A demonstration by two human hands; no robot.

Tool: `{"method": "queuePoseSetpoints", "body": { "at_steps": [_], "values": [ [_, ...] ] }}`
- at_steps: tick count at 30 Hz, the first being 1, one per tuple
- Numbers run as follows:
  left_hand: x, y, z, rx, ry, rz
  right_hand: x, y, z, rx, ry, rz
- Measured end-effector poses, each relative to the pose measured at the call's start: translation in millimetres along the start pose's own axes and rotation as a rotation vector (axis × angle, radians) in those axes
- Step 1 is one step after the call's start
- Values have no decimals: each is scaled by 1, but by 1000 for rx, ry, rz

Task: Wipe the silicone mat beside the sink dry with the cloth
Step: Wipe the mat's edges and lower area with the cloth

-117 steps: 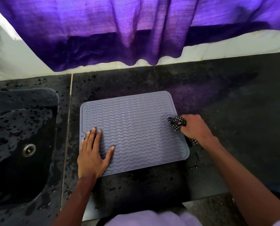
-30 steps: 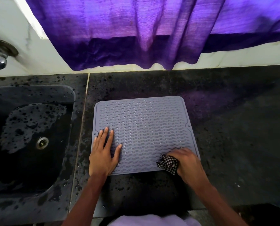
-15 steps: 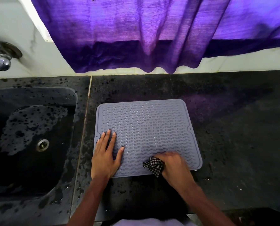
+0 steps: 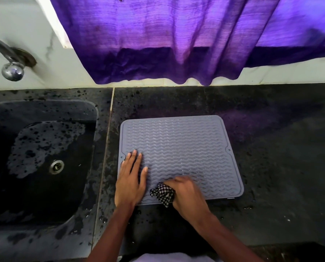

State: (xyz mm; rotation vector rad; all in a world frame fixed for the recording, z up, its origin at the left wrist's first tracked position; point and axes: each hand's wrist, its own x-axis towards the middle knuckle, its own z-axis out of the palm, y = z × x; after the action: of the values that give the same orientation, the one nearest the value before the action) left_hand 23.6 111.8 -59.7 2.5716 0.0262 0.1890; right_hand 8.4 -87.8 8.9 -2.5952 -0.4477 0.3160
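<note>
A grey silicone mat (image 4: 184, 146) with wavy ridges lies flat on the black counter, just right of the sink. My left hand (image 4: 130, 181) presses flat on the mat's near left corner, fingers straight. My right hand (image 4: 186, 193) grips a bunched black-and-white checked cloth (image 4: 162, 193) and holds it against the mat's near edge, close beside my left hand. Most of the cloth is hidden inside my fist.
A black sink (image 4: 40, 159) with a metal drain (image 4: 56, 166) lies to the left, and a chrome tap (image 4: 10, 63) sticks out of the wall above it. A purple curtain (image 4: 176, 38) hangs over the back wall. Water droplets speckle the dark counter (image 4: 280, 167).
My right hand has slid the cloth leftward along the mat's near edge, from the right side toward my left hand. My left hand has stayed pressed on the mat.
</note>
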Motion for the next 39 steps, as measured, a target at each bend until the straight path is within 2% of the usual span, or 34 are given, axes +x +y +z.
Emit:
{"method": "queuePoseSetpoints", "body": {
  "at_steps": [10, 19, 23, 30, 33, 39],
  "values": [
    [2, 10, -22, -595, 65, -276, 8, -29, 9, -36, 36, -9],
    [14, 0, -41, -963, -67, -487, 17, -65, 24, -40, -3, -94],
    [19, -5, -48, -1101, -137, -526, 28, -78, 23, -48, -46, -106],
    [29, -13, -60, -1123, -261, -549, 40, -84, 24, -64, -24, -94],
    [29, -11, -61, -1082, -271, -516, 55, -83, 20, -106, 35, -94],
    [27, -7, -59, -990, -269, -469, 67, -77, 24, -138, 10, -76]
  ]
}}
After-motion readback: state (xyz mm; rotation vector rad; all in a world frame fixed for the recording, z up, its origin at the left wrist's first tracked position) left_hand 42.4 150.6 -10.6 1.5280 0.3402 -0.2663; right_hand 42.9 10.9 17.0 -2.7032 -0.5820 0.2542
